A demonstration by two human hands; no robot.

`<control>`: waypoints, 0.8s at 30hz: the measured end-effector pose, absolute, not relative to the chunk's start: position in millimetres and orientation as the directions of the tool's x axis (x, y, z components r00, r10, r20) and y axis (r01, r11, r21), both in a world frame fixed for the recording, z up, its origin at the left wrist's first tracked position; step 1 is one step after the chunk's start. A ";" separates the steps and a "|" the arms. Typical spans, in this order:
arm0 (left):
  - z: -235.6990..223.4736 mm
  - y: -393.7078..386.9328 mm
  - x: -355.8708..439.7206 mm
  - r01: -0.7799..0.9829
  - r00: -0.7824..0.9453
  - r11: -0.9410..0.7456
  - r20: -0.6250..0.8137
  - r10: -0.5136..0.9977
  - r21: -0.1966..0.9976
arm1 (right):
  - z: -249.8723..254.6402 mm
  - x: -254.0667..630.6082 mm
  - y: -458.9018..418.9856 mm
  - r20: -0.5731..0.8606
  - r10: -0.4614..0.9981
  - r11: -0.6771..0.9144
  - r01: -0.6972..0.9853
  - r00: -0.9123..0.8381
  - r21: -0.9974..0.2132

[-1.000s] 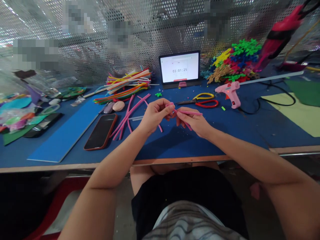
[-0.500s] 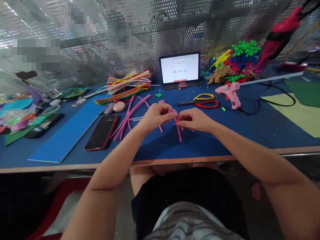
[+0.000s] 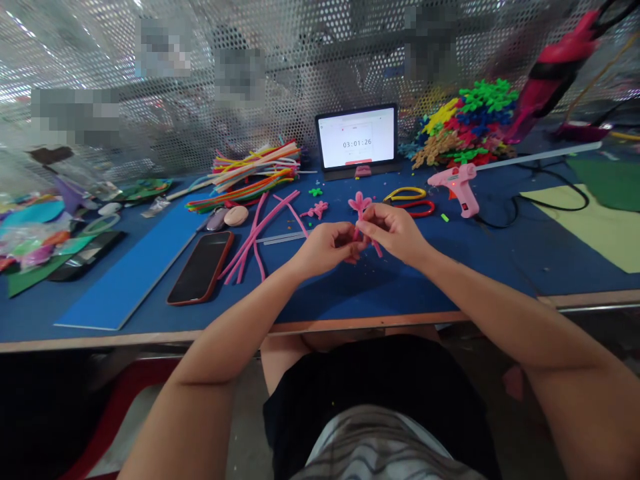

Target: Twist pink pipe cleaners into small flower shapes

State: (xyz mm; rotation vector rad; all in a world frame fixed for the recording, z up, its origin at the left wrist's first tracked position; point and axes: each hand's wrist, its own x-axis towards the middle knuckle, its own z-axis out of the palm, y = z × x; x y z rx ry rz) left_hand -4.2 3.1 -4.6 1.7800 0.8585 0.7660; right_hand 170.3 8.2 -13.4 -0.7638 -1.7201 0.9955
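Observation:
Between my two hands is a pink pipe cleaner bent into a flower (image 3: 360,202), its looped petals pointing up and a loose end sticking out below. My left hand (image 3: 333,247) is closed around the lower stem. Higher up, just under the petals, my right hand (image 3: 393,231) pinches the same piece. Just beyond my left hand, a smaller pink pipe-cleaner flower (image 3: 319,210) lies on the table. Several straight pink pipe cleaners (image 3: 260,230) lie crossed to the left. Behind my right hand are scissors (image 3: 417,207) with yellow and red handles, their blades hidden.
A phone (image 3: 201,268) and a blue board (image 3: 131,270) lie at left. Bundled colored pipe cleaners (image 3: 255,170) sit at the back, beside a tablet (image 3: 357,138) showing a timer. A pink glue gun (image 3: 463,189) with a cord stands right, near a colorful pile of pipe-cleaner shapes (image 3: 467,120).
The flower has turned so its petals now show upright above my fingers. My left hand has moved right and down, my right hand slightly up. The small flower behind is more exposed.

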 end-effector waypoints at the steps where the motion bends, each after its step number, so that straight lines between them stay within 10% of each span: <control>1: -3.2 2.3 -4.1 0.211 0.564 -0.259 0.099 0.820 0.942 | -13.6 170.3 9.8 0.420 0.839 0.452 0.013 -0.347 -0.892; 17: 22.8 13.5 -31.7 0.399 0.793 -0.354 -0.124 0.597 0.846 | -7.3 175.1 4.2 0.531 0.833 0.549 0.110 -0.158 -0.828; 24: 12.9 13.2 -20.6 0.197 0.377 -0.547 0.452 0.808 0.814 | -14.6 166.2 -6.3 0.472 0.823 0.547 0.219 -0.316 -0.808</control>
